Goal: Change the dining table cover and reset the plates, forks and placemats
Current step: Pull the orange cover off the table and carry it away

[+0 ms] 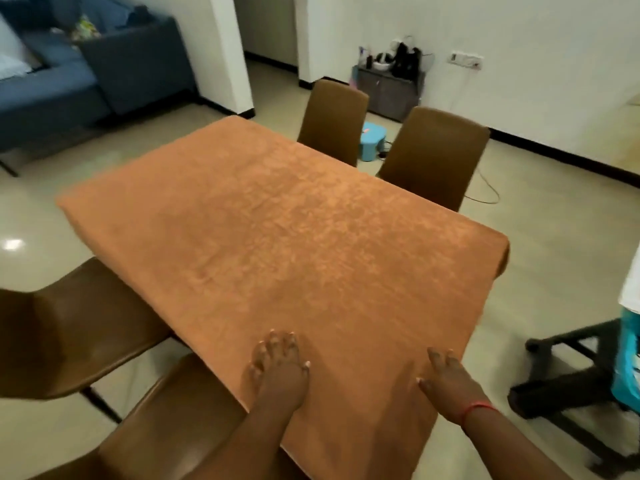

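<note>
An orange textured table cover (pixel 277 223) lies spread over the whole dining table and hangs down over its edges. My left hand (pixel 278 363) rests flat on the cover near the table's near end, fingers spread and pointing forward. My right hand (pixel 450 384), with a red band on the wrist, lies flat on the cover at the near right corner, fingers apart. Neither hand holds anything. No plates, forks or placemats are in view.
Two brown chairs (pixel 433 150) stand along the far side of the table and two more (pixel 62 327) at the near left. A black stool (pixel 568 386) stands on the floor at the right. A blue sofa (pixel 69 74) is at the far left, a small cabinet (pixel 388 88) by the wall.
</note>
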Action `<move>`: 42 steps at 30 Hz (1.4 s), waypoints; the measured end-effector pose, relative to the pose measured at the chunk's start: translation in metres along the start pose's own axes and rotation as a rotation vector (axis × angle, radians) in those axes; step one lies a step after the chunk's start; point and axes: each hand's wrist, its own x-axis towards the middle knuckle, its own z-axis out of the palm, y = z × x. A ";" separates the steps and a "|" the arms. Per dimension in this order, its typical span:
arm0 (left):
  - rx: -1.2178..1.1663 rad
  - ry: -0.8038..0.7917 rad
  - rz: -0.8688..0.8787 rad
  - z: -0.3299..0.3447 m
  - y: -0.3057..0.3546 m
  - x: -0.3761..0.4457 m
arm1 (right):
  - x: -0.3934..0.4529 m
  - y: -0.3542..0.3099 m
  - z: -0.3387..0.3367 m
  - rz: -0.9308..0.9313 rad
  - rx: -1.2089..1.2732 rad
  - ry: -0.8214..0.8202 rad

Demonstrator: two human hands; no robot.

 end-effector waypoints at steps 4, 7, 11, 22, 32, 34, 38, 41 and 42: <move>-0.073 0.000 -0.282 -0.004 -0.034 0.014 | 0.078 -0.009 -0.032 0.072 -0.032 0.028; -0.120 -0.023 -0.361 -0.002 -0.038 0.015 | 0.164 -0.009 -0.037 0.056 -0.081 0.025; -0.142 0.006 -0.499 0.000 -0.006 0.024 | 0.193 -0.059 -0.047 0.028 -0.136 -0.012; -0.547 0.101 -0.448 -0.003 0.093 0.063 | 0.168 -0.143 -0.032 -0.522 -0.099 -0.169; -0.931 0.106 -0.283 0.017 0.138 0.065 | 0.170 -0.156 -0.017 -0.455 0.562 -0.642; -0.954 0.136 -0.187 0.011 0.142 0.061 | 0.165 -0.154 -0.018 -0.414 0.611 -0.608; -1.155 0.360 -0.488 -0.003 0.155 0.054 | 0.144 -0.157 -0.037 -0.454 0.570 -0.421; -0.959 0.222 -0.220 -0.013 0.191 0.046 | 0.148 -0.163 -0.075 -0.501 0.530 -0.381; -1.020 0.184 -0.198 -0.017 0.194 0.040 | 0.153 -0.165 -0.086 -0.561 0.484 -0.383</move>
